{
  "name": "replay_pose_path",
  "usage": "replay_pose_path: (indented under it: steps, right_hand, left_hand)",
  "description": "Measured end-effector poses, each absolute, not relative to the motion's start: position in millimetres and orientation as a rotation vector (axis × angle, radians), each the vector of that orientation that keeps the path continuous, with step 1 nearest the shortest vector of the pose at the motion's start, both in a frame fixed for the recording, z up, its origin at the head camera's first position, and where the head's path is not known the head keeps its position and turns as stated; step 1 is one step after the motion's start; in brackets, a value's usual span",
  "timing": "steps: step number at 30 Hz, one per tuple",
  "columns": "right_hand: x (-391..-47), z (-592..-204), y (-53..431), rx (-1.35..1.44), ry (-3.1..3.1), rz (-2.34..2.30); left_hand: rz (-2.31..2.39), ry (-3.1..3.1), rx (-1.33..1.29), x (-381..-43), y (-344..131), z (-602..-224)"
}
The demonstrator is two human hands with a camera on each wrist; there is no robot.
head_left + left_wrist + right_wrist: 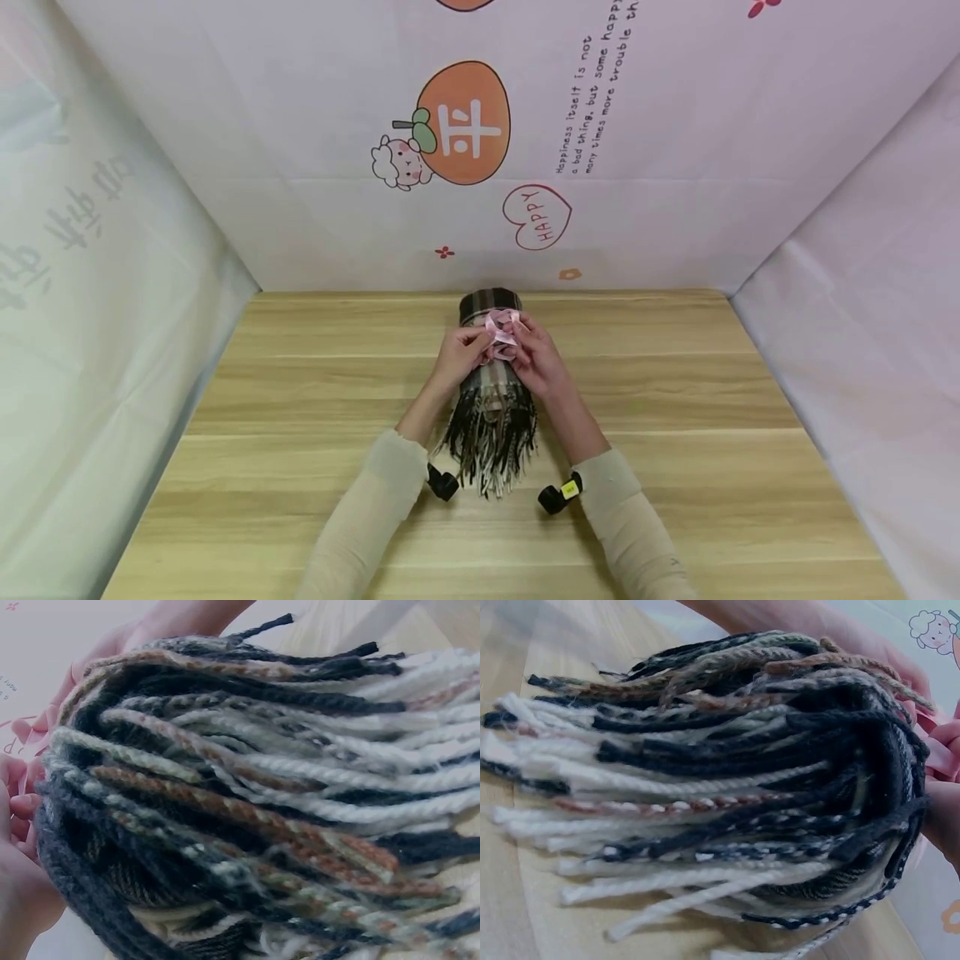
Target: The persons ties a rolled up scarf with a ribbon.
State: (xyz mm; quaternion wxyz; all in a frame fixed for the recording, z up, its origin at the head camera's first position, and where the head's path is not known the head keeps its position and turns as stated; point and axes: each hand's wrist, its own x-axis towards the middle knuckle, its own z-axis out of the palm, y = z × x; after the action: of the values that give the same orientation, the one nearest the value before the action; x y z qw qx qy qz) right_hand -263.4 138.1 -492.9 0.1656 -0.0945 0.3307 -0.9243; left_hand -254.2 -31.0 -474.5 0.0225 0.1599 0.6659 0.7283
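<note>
A rolled plaid scarf (489,302) in black, brown and cream lies on the table, its twisted fringe (491,442) pointing toward the person. Pink ribbon (502,327) is looped on top of the roll near its middle. From the left side, my left hand (463,352) pinches the ribbon between thumb and finger. My right hand (538,358) pinches a ribbon loop from the other side. In the left wrist view the fringe (247,772) fills most of the picture and partly hides both hands. The fringe (727,780) likewise covers much of the right wrist view.
The wood-grain table (315,483) reaches back to a white printed sheet (337,242). More white sheets stand along the left and right sides. Black wrist devices (553,498) sit by the sleeves, on either side of the fringe.
</note>
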Motion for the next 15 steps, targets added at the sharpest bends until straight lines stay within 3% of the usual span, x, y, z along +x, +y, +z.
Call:
replay_pose_path:
  steps: [8,15]
  right_hand:
    - [-264.3,-494.6,136.2,-0.291,0.914,-2.684]
    - [-260.2,-499.1,140.2,-0.604,0.942,-2.651]
  left_hand:
    - [2.296,2.036,0.429,-255.4,-34.4,-474.6]
    - [2.309,2.019,0.361,-257.7,-36.4,-475.1]
